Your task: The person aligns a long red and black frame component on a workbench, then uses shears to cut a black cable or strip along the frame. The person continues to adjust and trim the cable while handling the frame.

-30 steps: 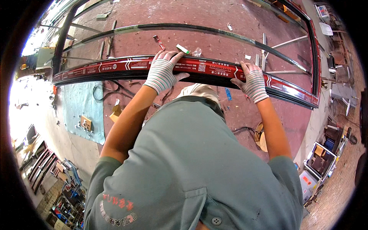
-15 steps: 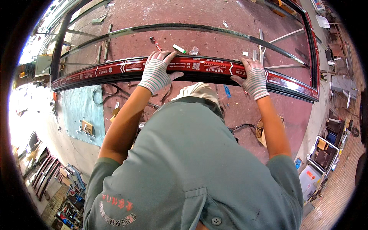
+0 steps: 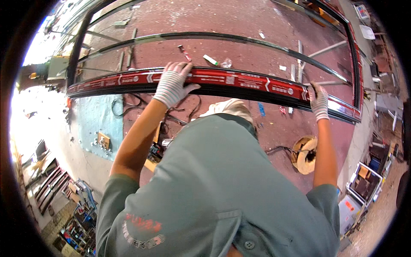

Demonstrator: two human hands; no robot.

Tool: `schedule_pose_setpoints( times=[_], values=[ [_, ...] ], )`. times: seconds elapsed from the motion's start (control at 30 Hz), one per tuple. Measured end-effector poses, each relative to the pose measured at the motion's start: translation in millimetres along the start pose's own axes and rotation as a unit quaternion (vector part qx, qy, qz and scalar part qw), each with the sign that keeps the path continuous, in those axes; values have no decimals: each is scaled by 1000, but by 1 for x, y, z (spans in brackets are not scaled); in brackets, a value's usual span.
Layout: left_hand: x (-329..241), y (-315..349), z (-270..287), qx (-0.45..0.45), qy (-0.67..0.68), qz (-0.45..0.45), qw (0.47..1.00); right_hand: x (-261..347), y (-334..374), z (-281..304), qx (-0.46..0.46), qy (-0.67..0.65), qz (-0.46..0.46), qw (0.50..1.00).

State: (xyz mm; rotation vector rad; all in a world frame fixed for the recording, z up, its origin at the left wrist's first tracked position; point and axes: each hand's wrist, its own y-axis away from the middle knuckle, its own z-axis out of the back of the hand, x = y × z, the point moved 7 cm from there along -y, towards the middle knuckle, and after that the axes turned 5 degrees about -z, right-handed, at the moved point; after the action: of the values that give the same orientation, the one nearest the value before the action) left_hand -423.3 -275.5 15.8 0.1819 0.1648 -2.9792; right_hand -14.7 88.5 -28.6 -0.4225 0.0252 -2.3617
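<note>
Right hand (image 3: 319,101) sitting farther right now, near right end of red-and-black bar (image 3: 248,81). Left hand (image 3: 171,87) staying about same spot. So hands spanning more of bar. Left fingers curling over far edge, thumb lying nearer person; right hand grasping bar too, tightness not showing. Bar making near side of big frame (image 3: 205,35).

Big blk rect. frame (image 3: 214,36), long side nearest me, far end out of view. Near bar (image 3: 209,77) has glossy red film (image 3: 250,81) w/ white print & chevrons, blk edges. Thinner blk crossbar (image 3: 261,43) runs L-R beyond. R side bar (image 3: 355,70): blk, red strip too.
</note>
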Motion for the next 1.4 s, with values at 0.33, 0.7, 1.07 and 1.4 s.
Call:
schedule_pose_setpoints(
  times=[0.33, 0.7, 1.07, 1.4],
  values=[
    [1, -4, 0, 31, -12, 25, 999, 51, -6, 2, -15, 64, 11, 998],
    [-4, -2, 1, -18, 32, -24, 999, 56, -4, 8, -33, 64, -3, 997],
    [23, 10, 1, 5, -2, -52, 999, 52, -6, 4, -31, 53, -4, 998],
    [37, -7, 32, 65, 96, -90, 989, 40, 9, 4, -89, 28, 34, 995]
  ],
)
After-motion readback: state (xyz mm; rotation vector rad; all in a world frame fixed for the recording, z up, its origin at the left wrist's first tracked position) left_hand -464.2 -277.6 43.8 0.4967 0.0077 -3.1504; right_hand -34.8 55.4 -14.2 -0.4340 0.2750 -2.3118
